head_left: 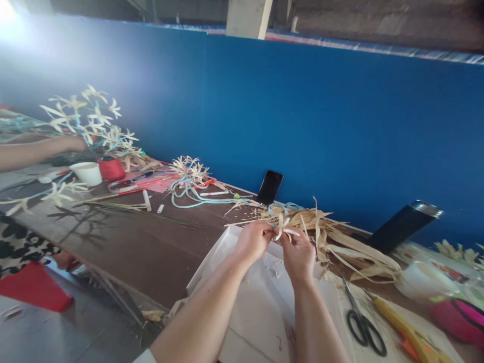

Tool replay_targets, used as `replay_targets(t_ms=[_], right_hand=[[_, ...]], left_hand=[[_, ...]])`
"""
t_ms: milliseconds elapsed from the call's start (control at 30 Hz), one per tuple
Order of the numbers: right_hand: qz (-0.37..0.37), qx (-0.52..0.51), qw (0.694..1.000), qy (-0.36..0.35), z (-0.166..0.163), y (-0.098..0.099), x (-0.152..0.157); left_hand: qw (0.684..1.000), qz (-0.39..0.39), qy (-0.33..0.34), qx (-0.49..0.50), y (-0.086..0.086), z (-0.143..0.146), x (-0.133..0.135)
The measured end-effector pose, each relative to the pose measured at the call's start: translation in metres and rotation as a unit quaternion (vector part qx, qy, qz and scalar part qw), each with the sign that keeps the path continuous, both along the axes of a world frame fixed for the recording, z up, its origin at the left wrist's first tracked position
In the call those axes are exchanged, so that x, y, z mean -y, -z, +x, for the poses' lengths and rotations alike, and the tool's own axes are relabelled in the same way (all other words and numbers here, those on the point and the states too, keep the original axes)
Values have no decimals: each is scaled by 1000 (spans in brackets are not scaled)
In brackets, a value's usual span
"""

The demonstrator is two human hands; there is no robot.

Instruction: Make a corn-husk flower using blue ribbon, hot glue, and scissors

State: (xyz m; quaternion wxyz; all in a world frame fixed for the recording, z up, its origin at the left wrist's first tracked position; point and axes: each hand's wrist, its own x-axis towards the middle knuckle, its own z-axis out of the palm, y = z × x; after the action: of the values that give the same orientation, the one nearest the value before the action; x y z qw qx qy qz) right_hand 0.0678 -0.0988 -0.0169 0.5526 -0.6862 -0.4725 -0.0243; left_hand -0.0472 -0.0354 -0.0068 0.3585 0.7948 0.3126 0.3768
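Note:
Between my two hands, above a white open box (260, 297), is a small pale flower (284, 229) with narrow strip petals. My left hand (255, 239) pinches at the flower's left side, its fingertips closed. On the other side my right hand (299, 254) has its fingers closed on the flower's base, just under the petals. The fingertips partly hide the flower's lower end. Dried husk strips (325, 234) lie right behind my hands. To the right of my right forearm rest black-handled scissors (361, 322) and a yellow glue gun (410, 327).
A black phone (269, 187) leans on the blue partition (302, 116). Flowers on light-blue stems (189, 171) lie left of it. A black bottle (404, 227) tilts at right. A co-worker's hand (77, 143) holds a flower spray near a white cup (86, 173).

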Motion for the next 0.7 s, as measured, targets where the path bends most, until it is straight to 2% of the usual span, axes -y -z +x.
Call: replay_targets(t_ms=[133,267,433,600,700], right_hand=[[-13,-11,1000,-18,4,-2,1],[-15,-71,996,-58,6,-2,2],[-10,-89,990,-104,3,-3,2],[-9,-164,971,-176,-4,-6,0],[-4,-207,962,-176,-5,-5,-1]], left_hand=[[1000,-4,-5,-11,-1,-1,1],[1000,-26,-1,1,2,1,0],[998,-48,-28,9,4,4,-2],[992,-103,-44,57,5,6,-3],[987,-124,-45,87,6,7,-4]])
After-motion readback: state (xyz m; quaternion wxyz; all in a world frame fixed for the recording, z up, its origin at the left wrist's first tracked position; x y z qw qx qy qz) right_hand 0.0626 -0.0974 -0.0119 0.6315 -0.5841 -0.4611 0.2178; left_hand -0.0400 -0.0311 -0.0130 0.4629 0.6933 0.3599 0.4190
